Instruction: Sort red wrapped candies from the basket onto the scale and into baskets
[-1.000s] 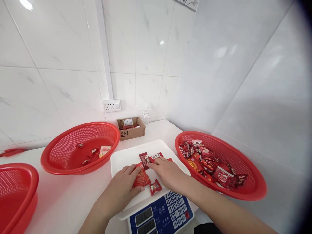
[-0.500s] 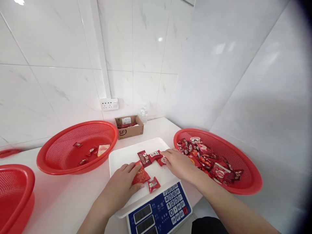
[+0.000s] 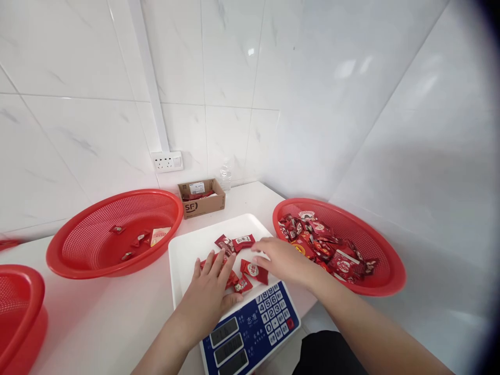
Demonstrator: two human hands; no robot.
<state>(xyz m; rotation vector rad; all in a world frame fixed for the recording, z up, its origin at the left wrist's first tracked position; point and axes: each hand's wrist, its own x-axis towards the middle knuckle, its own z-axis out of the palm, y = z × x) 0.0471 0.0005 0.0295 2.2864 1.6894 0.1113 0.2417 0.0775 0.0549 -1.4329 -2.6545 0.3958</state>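
Observation:
Several red wrapped candies lie on the white pan [image 3: 183,250] of a weighing scale with a blue keypad panel [image 3: 252,333]. My left hand [image 3: 211,286] lies palm down over a red packet [image 3: 230,278], fingers spread, partly hiding it. A small candy [image 3: 242,284] sits by its thumb. Above the pan's right side is my right hand [image 3: 279,258], its thumb and fingers apart and nothing seen between them. Just below its fingertips lies a red packet with a round white print [image 3: 254,271]. A candy with a white label [image 3: 242,242] and a dark red packet [image 3: 225,244] are farther back.
A red mesh basket [image 3: 390,260] full of red packets stands at the right. Another red basket [image 3: 62,250] at the left holds several pieces, and part of a third [image 3: 37,284] shows nearer. A cardboard box [image 3: 207,205] and a clear plastic bottle [image 3: 225,177] stand by the wall.
The round-print packet now lies nearer the keypad, beside the small candy. My left fingers have spread wider across the red packet. My right thumb and fingers have come apart. The view has shifted slightly.

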